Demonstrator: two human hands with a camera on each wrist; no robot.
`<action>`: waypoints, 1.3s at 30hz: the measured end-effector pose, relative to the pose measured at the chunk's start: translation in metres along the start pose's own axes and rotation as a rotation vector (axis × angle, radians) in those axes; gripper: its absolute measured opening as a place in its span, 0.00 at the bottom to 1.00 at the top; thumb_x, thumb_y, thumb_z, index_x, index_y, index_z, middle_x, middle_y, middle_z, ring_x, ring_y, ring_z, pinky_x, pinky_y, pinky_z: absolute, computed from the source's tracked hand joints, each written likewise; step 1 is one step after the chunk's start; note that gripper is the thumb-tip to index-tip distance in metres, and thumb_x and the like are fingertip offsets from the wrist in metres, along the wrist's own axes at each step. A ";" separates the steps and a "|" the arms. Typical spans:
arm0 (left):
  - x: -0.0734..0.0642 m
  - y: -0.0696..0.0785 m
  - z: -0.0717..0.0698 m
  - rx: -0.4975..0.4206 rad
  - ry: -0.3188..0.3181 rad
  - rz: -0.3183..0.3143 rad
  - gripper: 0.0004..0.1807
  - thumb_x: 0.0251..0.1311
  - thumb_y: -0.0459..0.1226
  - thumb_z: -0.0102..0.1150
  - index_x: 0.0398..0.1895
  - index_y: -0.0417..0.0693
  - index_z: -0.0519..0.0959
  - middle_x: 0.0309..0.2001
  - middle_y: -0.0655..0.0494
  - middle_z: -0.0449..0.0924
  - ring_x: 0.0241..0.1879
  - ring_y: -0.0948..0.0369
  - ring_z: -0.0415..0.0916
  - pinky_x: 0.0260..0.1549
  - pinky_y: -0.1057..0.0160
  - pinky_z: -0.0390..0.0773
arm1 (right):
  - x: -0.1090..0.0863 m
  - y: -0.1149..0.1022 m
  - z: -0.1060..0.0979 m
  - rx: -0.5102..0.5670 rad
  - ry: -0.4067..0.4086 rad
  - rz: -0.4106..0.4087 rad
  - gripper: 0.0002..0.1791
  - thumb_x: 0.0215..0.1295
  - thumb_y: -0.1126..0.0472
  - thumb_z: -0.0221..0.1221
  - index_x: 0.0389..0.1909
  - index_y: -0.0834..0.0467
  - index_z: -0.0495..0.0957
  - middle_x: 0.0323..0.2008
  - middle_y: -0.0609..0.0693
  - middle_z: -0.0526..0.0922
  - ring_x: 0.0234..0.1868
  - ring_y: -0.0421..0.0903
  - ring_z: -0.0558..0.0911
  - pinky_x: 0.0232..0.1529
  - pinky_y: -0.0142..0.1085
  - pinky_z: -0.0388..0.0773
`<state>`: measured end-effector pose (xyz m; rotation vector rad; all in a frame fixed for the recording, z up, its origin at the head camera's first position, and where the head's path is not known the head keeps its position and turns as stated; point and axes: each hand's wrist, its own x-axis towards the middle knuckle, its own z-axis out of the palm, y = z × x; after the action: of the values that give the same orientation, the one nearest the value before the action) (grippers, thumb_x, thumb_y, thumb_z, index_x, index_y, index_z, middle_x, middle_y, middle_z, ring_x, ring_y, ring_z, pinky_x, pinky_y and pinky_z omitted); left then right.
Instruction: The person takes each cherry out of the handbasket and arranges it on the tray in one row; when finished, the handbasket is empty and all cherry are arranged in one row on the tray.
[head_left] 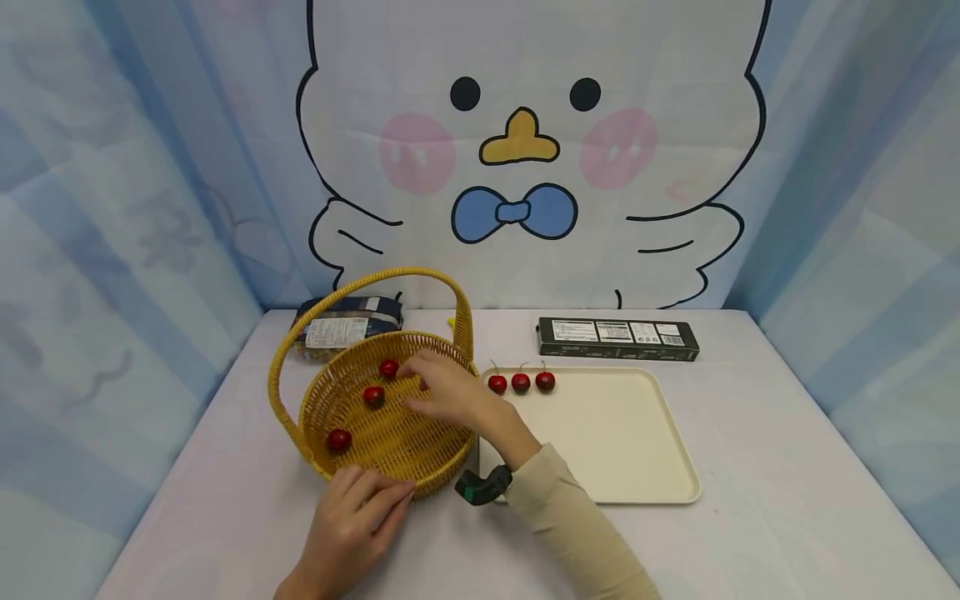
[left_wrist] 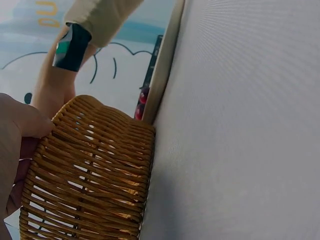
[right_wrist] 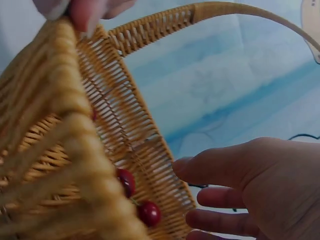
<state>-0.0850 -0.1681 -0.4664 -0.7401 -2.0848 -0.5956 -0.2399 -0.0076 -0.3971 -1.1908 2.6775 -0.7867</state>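
The person wears a beige sleeve [head_left: 581, 525] and green-marked black wristband [left_wrist: 75, 50].

Tabletop [head_left: 765, 500] arrangement
Basket [head_left: 397, 433] left of tray [head_left: 607, 442]; three cherries [head_left: 373, 397] in basket, three cherries [head_left: 521, 383] on tray; package [head_left: 337, 331] behind basket, box [head_left: 618, 339] behind tray.

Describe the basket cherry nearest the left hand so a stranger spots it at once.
On the white table, left of the cream tray, stands a yellow wicker basket. Inside, toward the near left, is the red cherry closest to the left hand. It lies alone while the basket's two other cherries sit close together farther back.
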 end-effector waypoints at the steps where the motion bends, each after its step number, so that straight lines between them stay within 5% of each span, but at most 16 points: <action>1: 0.000 0.000 0.000 0.002 -0.001 -0.001 0.21 0.74 0.46 0.51 0.31 0.46 0.89 0.30 0.60 0.81 0.29 0.64 0.68 0.33 0.68 0.64 | 0.002 -0.001 0.003 0.000 -0.015 -0.002 0.22 0.68 0.55 0.64 0.60 0.56 0.76 0.59 0.50 0.78 0.55 0.48 0.81 0.56 0.36 0.78; 13: 0.001 -0.003 0.000 -0.025 0.024 0.027 0.20 0.74 0.45 0.52 0.32 0.45 0.89 0.30 0.60 0.80 0.29 0.63 0.68 0.33 0.67 0.64 | 0.023 -0.024 0.034 -0.071 -0.169 -0.063 0.24 0.69 0.53 0.63 0.63 0.53 0.75 0.58 0.47 0.77 0.55 0.39 0.78 0.58 0.30 0.75; 24: 0.002 -0.009 -0.010 -0.076 0.015 0.027 0.16 0.69 0.43 0.55 0.30 0.46 0.88 0.31 0.59 0.78 0.32 0.62 0.71 0.35 0.65 0.69 | 0.041 -0.044 0.048 -0.113 -0.326 -0.108 0.26 0.70 0.55 0.62 0.68 0.50 0.71 0.67 0.44 0.73 0.66 0.37 0.74 0.64 0.29 0.71; 34: 0.001 -0.012 -0.012 -0.103 -0.001 0.025 0.15 0.68 0.42 0.54 0.31 0.47 0.88 0.31 0.60 0.78 0.31 0.63 0.70 0.35 0.68 0.67 | 0.045 -0.045 0.058 -0.129 -0.534 -0.108 0.29 0.76 0.56 0.55 0.75 0.41 0.63 0.75 0.38 0.62 0.74 0.35 0.65 0.71 0.31 0.65; 39: 0.001 -0.012 -0.011 -0.105 0.001 0.024 0.15 0.67 0.42 0.54 0.30 0.46 0.88 0.31 0.60 0.78 0.30 0.64 0.69 0.34 0.68 0.66 | 0.043 -0.043 0.061 -0.126 -0.544 -0.137 0.26 0.76 0.55 0.54 0.73 0.42 0.67 0.73 0.38 0.67 0.73 0.36 0.65 0.72 0.32 0.63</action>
<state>-0.0880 -0.1832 -0.4614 -0.8228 -2.0529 -0.6964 -0.2224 -0.0883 -0.4237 -1.3860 2.2381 -0.2516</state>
